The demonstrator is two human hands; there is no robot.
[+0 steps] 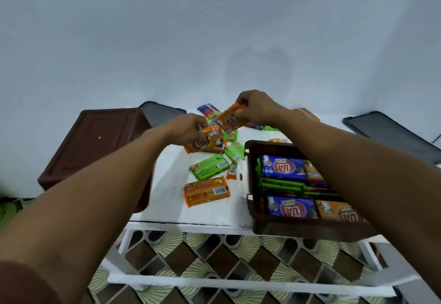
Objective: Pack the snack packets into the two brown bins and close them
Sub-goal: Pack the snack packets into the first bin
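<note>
A closed brown bin (95, 146) stands at the table's left end. An open brown bin (307, 228) at the right holds blue, green and orange snack packets. Loose green and orange packets lie in a heap on the white table (171, 198) between the bins. My right hand (256, 106) pinches an orange packet (230, 118) lifted above the heap. My left hand (188, 129) grips another orange packet (210, 141) at the heap's top. One orange packet (206, 191) lies alone nearer the front edge, with a green packet (209, 166) just behind it.
Two dark flat lids lean against the white wall, one behind the closed bin (161, 112) and one at the far right (393, 134). The table's front edge (191, 225) runs across below the packets, with a patterned tiled floor (214, 263) beneath.
</note>
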